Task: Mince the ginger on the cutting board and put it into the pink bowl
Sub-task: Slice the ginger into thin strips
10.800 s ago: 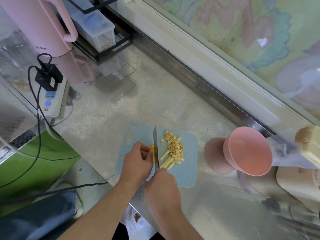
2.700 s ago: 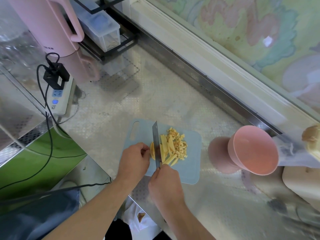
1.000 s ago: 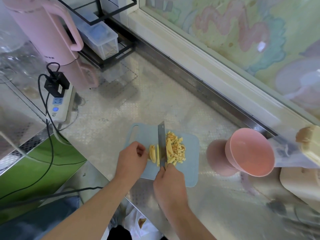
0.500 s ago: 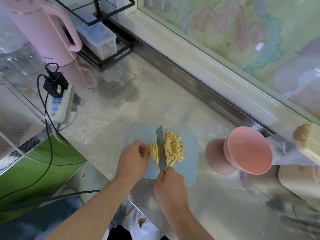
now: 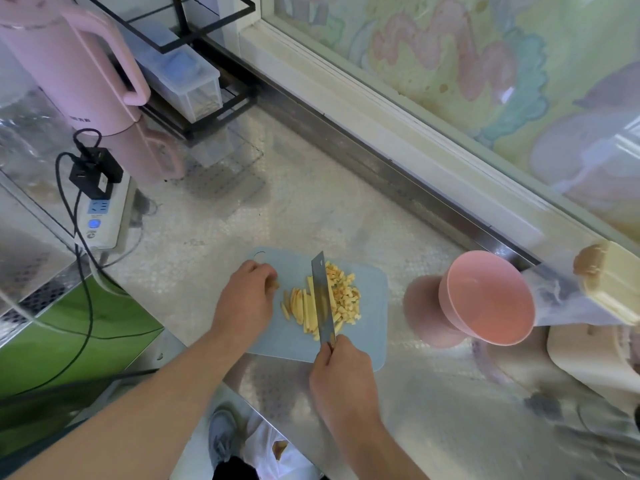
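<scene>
Right hand (image 5: 341,367): fingers wrapped round the handle of the knife (image 5: 322,299), handle itself hidden inside the fist. Blade standing on edge over the cutting board (image 5: 372,306), lengthwise across the ginger, tip pointing away from the body.

Left hand (image 5: 246,296): resting on the near-left part of the board, fingers curled under, a small yellowish bit at the fingertips; whether pinched or merely touched, not clear. Apart from the blade, with loose strips between.

Ginger strips (image 5: 298,306): uncut sticks lying left of the blade, roughly parallel to it. Ginger dice (image 5: 346,296): small cubes heaped right of the blade. Nothing yet in the pink bowl (image 5: 488,299), tilted on its side to the right of the board, well apart from the pile, mouth facing the camera.

Step in hand, by judgement: cross-cutting the remaining sticks; roughly half still long.

Handling notes:
- Gather the sticks into one tight bundle and turn them crosswise to the blade before cutting.
- Keep left fingertips tucked, knuckles as the guide.
- Rock from the tip; avoid lifting high, so cubes do not scatter off the board's edge.
- Run over the whole heap again for a true mince; present cubes look coarse.
- Set the bowl upright before scraping across.

Surroundings: pink kettle (image 5: 65,64), power strip (image 5: 102,216), steel counter (image 5: 214,233).
</scene>
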Tool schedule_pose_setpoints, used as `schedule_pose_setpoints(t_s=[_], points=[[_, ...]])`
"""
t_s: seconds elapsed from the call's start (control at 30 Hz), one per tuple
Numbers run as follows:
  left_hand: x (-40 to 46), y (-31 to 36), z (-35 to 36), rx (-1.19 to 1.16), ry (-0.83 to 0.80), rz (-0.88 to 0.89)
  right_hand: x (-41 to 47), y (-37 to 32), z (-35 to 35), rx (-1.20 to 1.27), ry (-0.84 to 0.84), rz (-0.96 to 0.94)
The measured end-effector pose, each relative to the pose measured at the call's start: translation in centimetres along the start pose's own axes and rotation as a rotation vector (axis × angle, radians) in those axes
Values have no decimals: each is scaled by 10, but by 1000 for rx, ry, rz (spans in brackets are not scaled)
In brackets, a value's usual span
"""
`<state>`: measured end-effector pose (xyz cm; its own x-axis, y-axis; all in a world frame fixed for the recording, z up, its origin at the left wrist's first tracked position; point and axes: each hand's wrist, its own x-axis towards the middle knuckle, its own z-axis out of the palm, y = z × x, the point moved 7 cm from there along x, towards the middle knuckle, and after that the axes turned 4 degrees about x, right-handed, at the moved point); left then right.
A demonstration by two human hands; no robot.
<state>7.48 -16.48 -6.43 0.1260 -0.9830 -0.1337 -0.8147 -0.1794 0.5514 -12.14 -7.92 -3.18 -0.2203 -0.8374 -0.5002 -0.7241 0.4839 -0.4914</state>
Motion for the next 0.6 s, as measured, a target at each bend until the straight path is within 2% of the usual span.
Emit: schedule_pose_setpoints(t_s=[0.2, 0.33, 0.43, 0.6], points=[[15, -2, 1, 23, -87, -76, 4, -2, -1, 29, -8, -6], [2, -16, -2, -80, -104, -289, 2, -9, -2, 61, -22, -34], [-17, -24, 4, -191, -180, -428, 0, -19, 8, 69, -58, -55], [-38, -30, 11, -217, -187, -454, -3, -24, 28, 39, -103, -68]])
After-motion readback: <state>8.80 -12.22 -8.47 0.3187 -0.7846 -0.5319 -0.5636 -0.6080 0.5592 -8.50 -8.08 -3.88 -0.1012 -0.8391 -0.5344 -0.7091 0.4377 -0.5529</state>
